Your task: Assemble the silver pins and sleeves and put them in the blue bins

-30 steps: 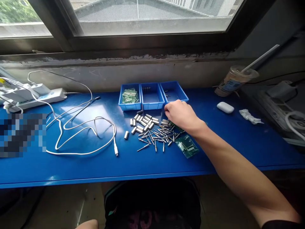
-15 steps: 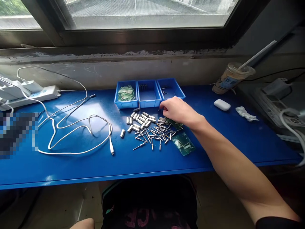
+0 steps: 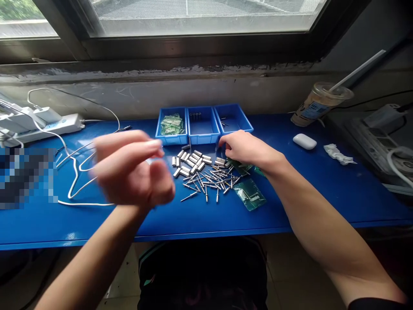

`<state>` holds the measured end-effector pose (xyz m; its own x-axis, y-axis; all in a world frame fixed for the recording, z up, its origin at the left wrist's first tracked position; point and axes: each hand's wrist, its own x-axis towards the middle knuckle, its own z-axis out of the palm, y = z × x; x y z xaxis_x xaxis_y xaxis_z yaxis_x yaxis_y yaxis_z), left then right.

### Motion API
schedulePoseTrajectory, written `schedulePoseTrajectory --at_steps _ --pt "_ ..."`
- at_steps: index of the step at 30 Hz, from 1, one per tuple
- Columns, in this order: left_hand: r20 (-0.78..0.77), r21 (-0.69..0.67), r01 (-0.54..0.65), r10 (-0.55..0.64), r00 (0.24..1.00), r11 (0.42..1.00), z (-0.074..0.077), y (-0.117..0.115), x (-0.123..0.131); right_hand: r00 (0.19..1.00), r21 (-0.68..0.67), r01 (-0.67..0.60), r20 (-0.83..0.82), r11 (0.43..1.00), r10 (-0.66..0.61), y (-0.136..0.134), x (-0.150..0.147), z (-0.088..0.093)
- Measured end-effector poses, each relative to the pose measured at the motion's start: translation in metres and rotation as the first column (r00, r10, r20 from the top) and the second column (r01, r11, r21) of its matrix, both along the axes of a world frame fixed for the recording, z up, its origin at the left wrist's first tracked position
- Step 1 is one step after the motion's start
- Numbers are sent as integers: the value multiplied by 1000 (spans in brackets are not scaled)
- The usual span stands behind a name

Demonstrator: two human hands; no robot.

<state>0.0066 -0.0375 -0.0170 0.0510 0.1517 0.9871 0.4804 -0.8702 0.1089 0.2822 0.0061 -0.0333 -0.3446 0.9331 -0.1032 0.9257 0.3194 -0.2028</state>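
By the boxy blue plastic bin (image 3: 237,117), our bent right hand (image 3: 247,148) stayed; our curled left hand (image 3: 134,172) entered, likely two-handed, holds unclear.

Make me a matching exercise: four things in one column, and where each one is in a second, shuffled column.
Things
1. Left hand
2. Right hand
3. Blind rivets
4. White earbud case

Places
A. On the table between the plastic cup and the crumpled tissue
B. Fingers bent down, just in front of the blue bins
C. Raised and blurred, partly hiding the white cable
D. In a loose heap beside the green-tinted packet

Right pairs: 1-C, 2-B, 3-D, 4-A
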Motion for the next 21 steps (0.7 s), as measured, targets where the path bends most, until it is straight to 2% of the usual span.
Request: schedulePoseTrajectory --at_steps 2,5,8,12,17,21 --pt "-31 205 -82 90 995 975 -1 16 14 1000 -4 11 16 1000 -11 -1 -1 2" --pt "-222 205 -13 59 973 979 -5 33 25 1000 -32 9 4 999 -9 -2 -2 4" --pt "-286 107 56 -24 958 993 -14 35 25 999 -34 -5 -37 999 4 -3 -4 6" --pt "-309 -67 116 -131 942 991 -27 22 23 995 -44 -12 -97 999 8 -6 -7 10" --pt "-292 -225 124 -188 938 967 -32 17 24 989 -48 -10 -151 999 3 -12 -11 16" --pt "-283 -299 105 -193 940 948 -33 19 24 969 17 -26 -246 1000 29 -20 -5 27"
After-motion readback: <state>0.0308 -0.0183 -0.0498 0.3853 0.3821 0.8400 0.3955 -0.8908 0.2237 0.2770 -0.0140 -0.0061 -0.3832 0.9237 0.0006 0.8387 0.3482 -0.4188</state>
